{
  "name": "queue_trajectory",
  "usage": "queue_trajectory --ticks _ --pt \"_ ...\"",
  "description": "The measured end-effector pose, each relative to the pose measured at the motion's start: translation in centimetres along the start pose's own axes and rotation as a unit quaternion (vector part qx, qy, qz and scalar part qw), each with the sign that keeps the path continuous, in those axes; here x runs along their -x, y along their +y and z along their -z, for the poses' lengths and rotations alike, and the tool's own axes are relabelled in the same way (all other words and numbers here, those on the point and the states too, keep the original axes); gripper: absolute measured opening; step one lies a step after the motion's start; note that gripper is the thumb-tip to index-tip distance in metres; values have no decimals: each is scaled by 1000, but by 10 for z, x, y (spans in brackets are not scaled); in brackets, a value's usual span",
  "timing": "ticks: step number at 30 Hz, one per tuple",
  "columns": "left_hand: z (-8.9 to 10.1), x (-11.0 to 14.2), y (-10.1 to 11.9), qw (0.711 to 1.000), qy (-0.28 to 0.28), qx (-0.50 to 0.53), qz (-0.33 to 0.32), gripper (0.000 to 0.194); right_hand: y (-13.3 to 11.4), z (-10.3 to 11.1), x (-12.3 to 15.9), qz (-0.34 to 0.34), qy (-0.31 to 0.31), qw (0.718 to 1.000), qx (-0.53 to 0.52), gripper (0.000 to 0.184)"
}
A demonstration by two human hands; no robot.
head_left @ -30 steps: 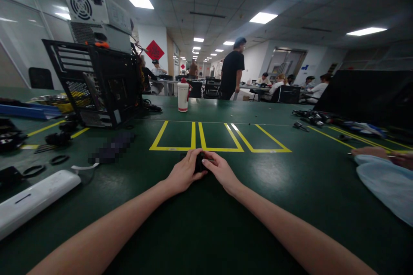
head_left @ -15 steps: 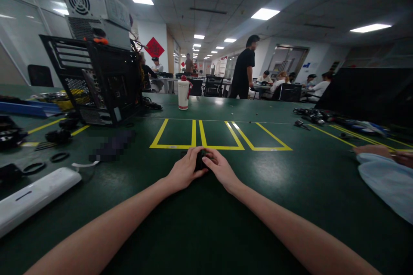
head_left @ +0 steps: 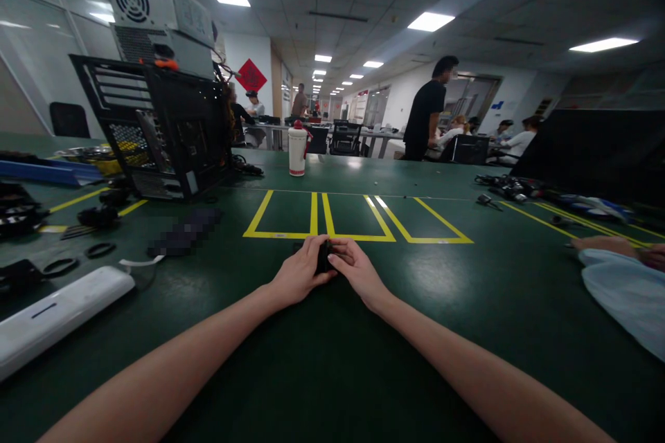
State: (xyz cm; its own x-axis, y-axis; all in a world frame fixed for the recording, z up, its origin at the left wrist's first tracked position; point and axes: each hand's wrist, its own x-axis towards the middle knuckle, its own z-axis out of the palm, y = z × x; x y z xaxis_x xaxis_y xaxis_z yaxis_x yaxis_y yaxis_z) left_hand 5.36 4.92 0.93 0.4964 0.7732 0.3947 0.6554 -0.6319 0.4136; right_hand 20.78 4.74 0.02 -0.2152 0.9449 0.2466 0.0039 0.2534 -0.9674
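Observation:
A small black object (head_left: 324,259) is held between my two hands over the green table, mostly covered by the fingers, so I cannot make out its kind. My left hand (head_left: 301,271) curls around it from the left, thumb underneath at the near side. From the right, my right hand (head_left: 358,270) presses on it with the thumb and fingers. Just beyond the hands, yellow tape outlines (head_left: 358,238) mark the table top.
An open black computer case (head_left: 171,131) with power supply units (head_left: 140,3) on top stands left. Nearby are a white elongated device (head_left: 62,318) and black rings (head_left: 98,250). A white cup (head_left: 298,151) stands behind; another person's sleeve (head_left: 618,291) rests right.
My hands keep almost the same hold on the black object. In the background, a standing person in black has moved to the right. The view has shifted very slightly.

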Motion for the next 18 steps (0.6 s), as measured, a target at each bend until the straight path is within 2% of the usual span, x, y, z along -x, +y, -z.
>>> queue_trajectory --ticks 2,6,13,18 --pt "0 0 0 1000 1 -2 0 55 0 1 -1 -16 -10 1000 1 32" --pt "-1 0 -1 1000 7 -2 -2 54 -4 2 2 -18 -39 999 -20 29" --pt "-3 0 -1 1000 12 -3 -2 56 -8 -2 3 -10 3 999 -30 19" --pt "-4 -1 -3 1000 11 3 -1 57 -5 -1 -2 -18 4 999 -26 26"
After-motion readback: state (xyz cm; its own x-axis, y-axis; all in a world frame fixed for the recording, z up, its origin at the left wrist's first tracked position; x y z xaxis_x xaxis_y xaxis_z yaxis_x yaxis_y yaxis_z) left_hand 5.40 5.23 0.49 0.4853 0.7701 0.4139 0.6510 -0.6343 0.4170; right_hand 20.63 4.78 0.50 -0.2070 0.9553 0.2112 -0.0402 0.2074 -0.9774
